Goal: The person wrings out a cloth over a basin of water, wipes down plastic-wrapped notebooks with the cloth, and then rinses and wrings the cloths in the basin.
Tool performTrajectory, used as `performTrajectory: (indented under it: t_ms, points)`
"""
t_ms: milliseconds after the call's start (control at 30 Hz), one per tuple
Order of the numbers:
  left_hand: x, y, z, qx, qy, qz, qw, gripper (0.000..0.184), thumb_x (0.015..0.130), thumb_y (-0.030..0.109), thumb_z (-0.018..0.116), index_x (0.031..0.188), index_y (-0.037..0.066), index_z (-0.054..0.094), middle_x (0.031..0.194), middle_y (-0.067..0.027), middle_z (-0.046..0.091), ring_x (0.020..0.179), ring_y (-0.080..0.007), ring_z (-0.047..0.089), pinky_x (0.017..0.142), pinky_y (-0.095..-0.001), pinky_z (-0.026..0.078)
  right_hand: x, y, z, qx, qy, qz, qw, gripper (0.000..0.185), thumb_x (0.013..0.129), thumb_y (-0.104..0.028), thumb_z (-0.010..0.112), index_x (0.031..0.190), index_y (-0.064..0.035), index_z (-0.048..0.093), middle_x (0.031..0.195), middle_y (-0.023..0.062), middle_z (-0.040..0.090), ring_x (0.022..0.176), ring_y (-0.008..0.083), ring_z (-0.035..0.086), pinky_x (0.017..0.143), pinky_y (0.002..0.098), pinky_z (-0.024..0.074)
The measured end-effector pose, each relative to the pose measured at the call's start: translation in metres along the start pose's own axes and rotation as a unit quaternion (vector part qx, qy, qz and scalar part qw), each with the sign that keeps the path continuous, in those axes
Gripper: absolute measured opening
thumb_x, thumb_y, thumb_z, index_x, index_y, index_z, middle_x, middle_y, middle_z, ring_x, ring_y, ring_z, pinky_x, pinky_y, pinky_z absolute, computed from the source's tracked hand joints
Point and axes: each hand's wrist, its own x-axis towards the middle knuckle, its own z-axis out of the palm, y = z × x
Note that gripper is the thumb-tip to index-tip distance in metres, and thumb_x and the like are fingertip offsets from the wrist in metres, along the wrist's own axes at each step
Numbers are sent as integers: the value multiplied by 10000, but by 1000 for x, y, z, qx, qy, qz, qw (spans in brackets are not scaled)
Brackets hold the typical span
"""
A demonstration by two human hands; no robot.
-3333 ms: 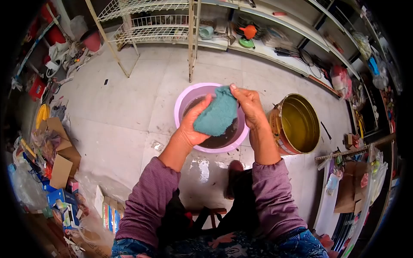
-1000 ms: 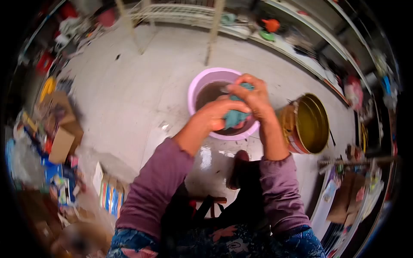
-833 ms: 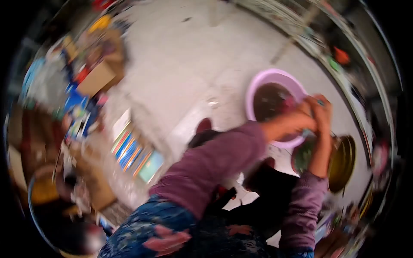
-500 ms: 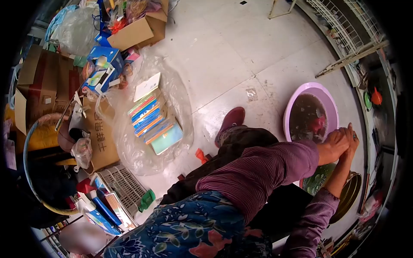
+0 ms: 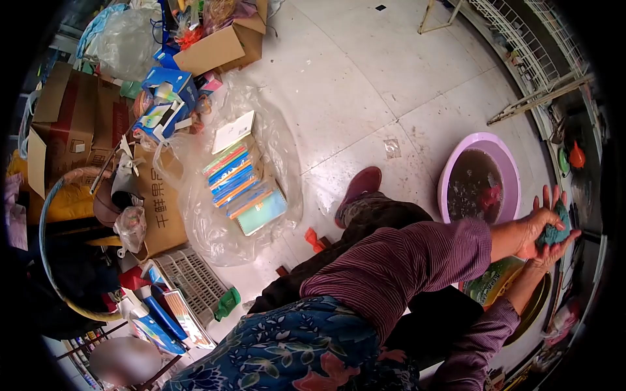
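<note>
A wadded teal-green cloth (image 5: 555, 228) is cupped between my two hands, just right of the purple basin. My left hand (image 5: 532, 229) grips it from the left, thumb across the cloth and fingers stretched along its far side. From below, my right hand (image 5: 549, 254) supports the wad, its fingers reaching under it. The purple plastic basin (image 5: 445, 189) holds murky brown water. A pinkish-red item (image 5: 490, 197) lies in that water. Below my forearms stands a round container with a gold-coloured rim (image 5: 542, 296), partly hidden by my arm and a green-and-yellow printed packet (image 5: 499, 280).
Notebooks (image 5: 236, 179) lie on a clear plastic sheet (image 5: 195, 225) on the tiled floor. Cardboard boxes (image 5: 166, 202), a grey plastic crate (image 5: 189, 277) and a hoop (image 5: 44, 241) crowd the left. White wire racks (image 5: 515, 36) stand at upper right.
My hands have moved right and slightly down, away from the basin's edge. They were pressed together before; now they have parted around the teal cloth, which shows clearly.
</note>
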Motion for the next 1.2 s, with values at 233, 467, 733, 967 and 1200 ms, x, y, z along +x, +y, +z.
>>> performTrajectory:
  t_ms: [233,467,733,967,1200]
  points:
    - [-5,-25,-4,-99,-124,-60,985,365,703,315,627,1028,173,545,869,-31,593,574,-116,497,393,-169,340,2,7,29,26,-262,-110,958,864,829,-435,556,1444,-33,100,1407,161,185,1268,383,174,990,518,317]
    - [-24,21,-3,1,-77,-130,989,227,762,50,644,905,190,537,796,-36,506,617,-92,481,414,-153,328,-9,0,29,-190,51,-108,975,513,797,-157,620,1242,47,466,785,82,543,761,199,566,718,306,478]
    - [-29,36,5,316,94,-126,936,278,712,-33,615,894,105,456,765,-62,516,523,-85,445,363,-180,236,-6,5,43,-254,142,-26,956,189,815,-91,622,965,11,570,642,47,530,583,150,542,567,265,463]
    - [-14,25,-18,622,216,-51,751,137,686,53,657,733,37,529,644,-33,495,524,-129,477,373,-260,310,3,29,16,-345,235,-28,908,150,867,-149,584,795,-19,561,576,22,498,503,127,491,495,258,395]
    - [-1,19,-66,846,221,197,444,325,692,151,665,834,-133,596,796,-303,629,703,-290,675,621,-390,513,11,58,-7,-552,309,-85,769,212,891,-158,544,763,11,546,595,65,551,527,135,532,503,288,447]
